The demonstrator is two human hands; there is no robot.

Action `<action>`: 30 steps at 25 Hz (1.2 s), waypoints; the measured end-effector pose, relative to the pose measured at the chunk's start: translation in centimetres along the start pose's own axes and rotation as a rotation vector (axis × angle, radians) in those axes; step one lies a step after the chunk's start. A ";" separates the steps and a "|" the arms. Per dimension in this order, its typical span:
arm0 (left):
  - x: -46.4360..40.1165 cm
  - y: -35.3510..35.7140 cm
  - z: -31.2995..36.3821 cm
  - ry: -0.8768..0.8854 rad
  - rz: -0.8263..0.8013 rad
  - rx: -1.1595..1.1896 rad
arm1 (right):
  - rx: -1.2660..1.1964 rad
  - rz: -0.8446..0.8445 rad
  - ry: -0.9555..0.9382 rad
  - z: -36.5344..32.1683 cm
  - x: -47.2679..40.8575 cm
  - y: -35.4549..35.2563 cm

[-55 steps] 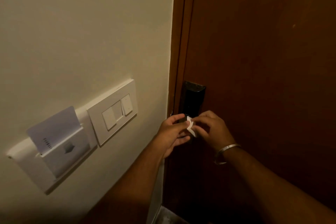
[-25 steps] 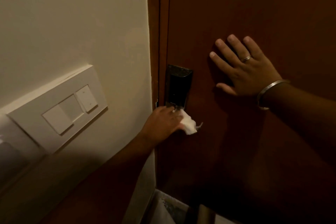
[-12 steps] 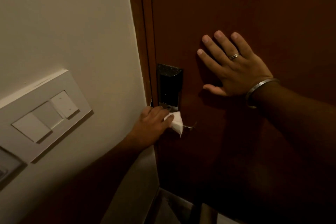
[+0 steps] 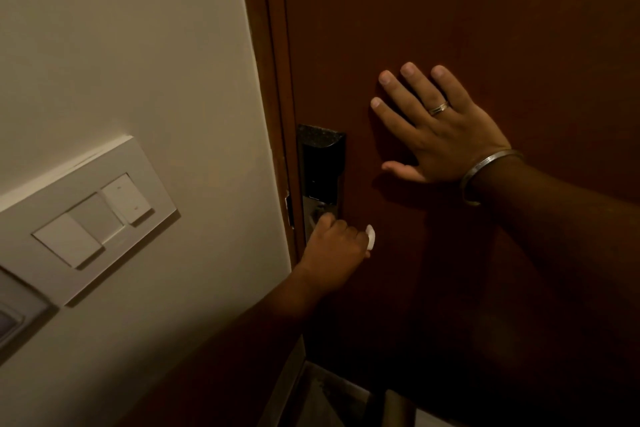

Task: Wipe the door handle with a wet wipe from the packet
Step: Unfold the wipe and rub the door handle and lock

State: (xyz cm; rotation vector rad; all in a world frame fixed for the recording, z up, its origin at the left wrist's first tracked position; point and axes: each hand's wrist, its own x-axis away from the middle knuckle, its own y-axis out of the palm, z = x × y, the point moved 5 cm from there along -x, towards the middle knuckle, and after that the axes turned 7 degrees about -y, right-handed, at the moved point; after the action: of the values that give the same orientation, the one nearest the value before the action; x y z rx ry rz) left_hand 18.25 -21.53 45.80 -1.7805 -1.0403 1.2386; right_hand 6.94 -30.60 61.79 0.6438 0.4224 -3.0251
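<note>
Dark brown wood fills most of the view: the door [image 4: 485, 28], with its black lock plate [image 4: 321, 166] near the frame edge. Just below that plate, the left hand [image 4: 334, 246] is curled into a fist where the door handle would be; the handle itself is hidden. A white wet wipe [image 4: 370, 237] peeks out from the fist's right side. Right of the plate, the right hand [image 4: 436, 128] lies flat on the door, fingers [image 4: 391, 114] spread. Left of the plate, a white switch panel [image 4: 93, 218] sits on the wall.
</note>
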 end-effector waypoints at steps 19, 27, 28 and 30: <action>2.8 0.3 -5.8 -0.003 0.121 0.041 | 0.014 -0.003 -0.003 -0.2 0.0 -0.1; -1.3 2.5 2.0 -0.249 -0.124 0.184 | 0.013 0.006 -0.003 -0.2 0.0 -0.2; -0.6 2.6 1.5 -0.209 -0.068 0.138 | 0.015 0.005 -0.004 -0.2 0.0 -0.2; 1.2 2.6 -1.1 -0.060 0.099 0.061 | 0.022 -0.002 0.001 -0.1 -0.1 -0.1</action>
State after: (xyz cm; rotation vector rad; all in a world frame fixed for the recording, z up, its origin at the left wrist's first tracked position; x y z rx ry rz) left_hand 20.15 -21.62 43.36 -1.7752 -0.9474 1.3775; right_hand 7.05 -30.44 61.72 0.6470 0.3912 -3.0358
